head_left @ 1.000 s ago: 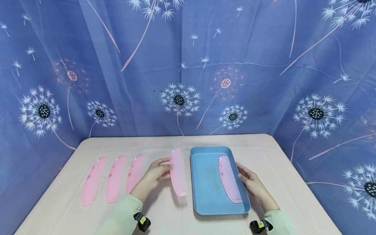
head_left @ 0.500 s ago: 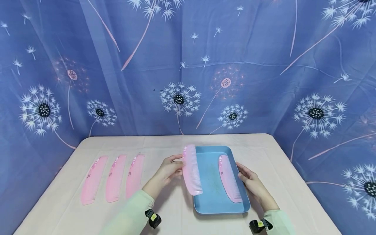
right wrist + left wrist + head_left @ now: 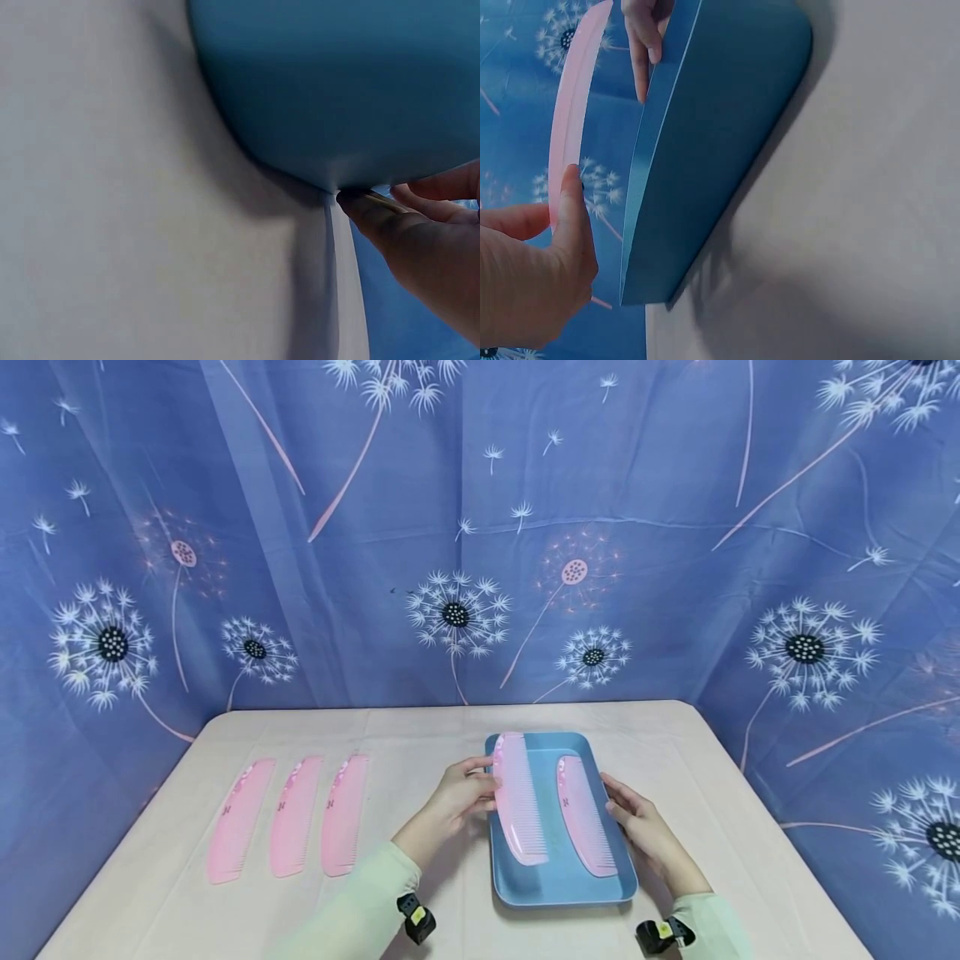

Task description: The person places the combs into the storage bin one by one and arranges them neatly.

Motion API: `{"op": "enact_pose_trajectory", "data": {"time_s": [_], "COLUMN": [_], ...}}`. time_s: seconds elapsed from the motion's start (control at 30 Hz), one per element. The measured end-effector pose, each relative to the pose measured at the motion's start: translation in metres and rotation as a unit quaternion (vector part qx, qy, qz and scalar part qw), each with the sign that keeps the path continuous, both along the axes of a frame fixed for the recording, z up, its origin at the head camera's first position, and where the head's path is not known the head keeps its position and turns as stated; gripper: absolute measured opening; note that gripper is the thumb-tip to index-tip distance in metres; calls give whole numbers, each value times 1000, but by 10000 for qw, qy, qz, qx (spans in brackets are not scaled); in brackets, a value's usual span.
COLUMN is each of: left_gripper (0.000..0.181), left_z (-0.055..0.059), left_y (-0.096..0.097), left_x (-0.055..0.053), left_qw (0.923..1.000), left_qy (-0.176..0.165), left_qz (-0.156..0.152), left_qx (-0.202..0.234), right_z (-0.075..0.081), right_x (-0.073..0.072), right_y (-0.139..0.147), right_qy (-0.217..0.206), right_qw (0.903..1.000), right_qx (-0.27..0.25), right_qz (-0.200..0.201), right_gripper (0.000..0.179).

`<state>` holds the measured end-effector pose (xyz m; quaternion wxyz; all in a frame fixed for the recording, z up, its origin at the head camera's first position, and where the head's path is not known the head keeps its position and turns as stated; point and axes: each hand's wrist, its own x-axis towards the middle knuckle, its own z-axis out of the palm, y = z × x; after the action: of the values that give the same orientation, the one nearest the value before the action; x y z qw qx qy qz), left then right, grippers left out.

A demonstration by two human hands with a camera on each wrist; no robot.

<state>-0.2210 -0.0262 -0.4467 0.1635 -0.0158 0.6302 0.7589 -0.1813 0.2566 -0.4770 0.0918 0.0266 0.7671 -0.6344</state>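
A pink comb [image 3: 517,802] hangs over the left side of a blue tray [image 3: 551,893], its teeth facing right. My left hand [image 3: 459,795] pinches it by its curved back, thumb on one face and fingers on the other, as the left wrist view shows on the comb [image 3: 574,112]. A second pink comb [image 3: 585,818] lies inside the tray along its right wall. My right hand [image 3: 648,835] holds the tray's right side, with fingertips at the rim; in the right wrist view the thumb [image 3: 367,214] presses near the tray's lower edge.
Three more pink combs lie in a row on the left of the pale table [image 3: 420,910]: a far-left comb [image 3: 240,822], a middle comb [image 3: 296,818] and a nearer comb [image 3: 345,818]. A blue dandelion-patterned curtain [image 3: 360,635] encloses the back and sides.
My left hand has carried its comb rightward from beside the tray to over the tray's left part. The right hand and the tray have stayed in place.
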Motion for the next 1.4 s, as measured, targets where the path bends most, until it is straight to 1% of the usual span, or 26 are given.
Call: {"op": "enact_pose_trajectory", "data": {"time_s": [0.2, 0.37, 0.47, 0.67, 0.93, 1.1, 1.23, 1.4], "left_gripper": [51, 50, 51, 52, 51, 53, 55, 56], "left_z": [-3, -7, -9, -11, -13, -15, -18, -20], "left_y": [13, 23, 27, 36, 50, 58, 62, 66], "left_x": [3, 5, 6, 7, 7, 6, 4, 3], "left_qw": [9999, 9997, 9997, 9998, 9988, 9981, 9977, 9974], "left_qy": [14, -35, -82, -104, -47, 31, -44, -130], "left_qz": [-97, -98, -83, 25, 201, 235, 204, 258], "left_qx": [-68, -200, -202, -176, -451, -576, -641, -660], "right_z": [-1, -2, -2, -2, -1, 0, 0, 1], "right_x": [-1, -1, -1, -1, -1, 0, 0, 1], "right_y": [1, 1, 0, 0, 0, 0, 0, 0], "right_qy": [10, -7, -7, -4, -7, -44, -85, -101], "right_qw": [10000, 10000, 10000, 10000, 10000, 10000, 10000, 9999], "right_qx": [-22, -24, -18, -39, -11, 20, 20, 4], "right_qz": [4, -9, -23, -29, -6, -1, 4, 6], "right_gripper": [52, 53, 53, 52, 52, 52, 53, 52]}}
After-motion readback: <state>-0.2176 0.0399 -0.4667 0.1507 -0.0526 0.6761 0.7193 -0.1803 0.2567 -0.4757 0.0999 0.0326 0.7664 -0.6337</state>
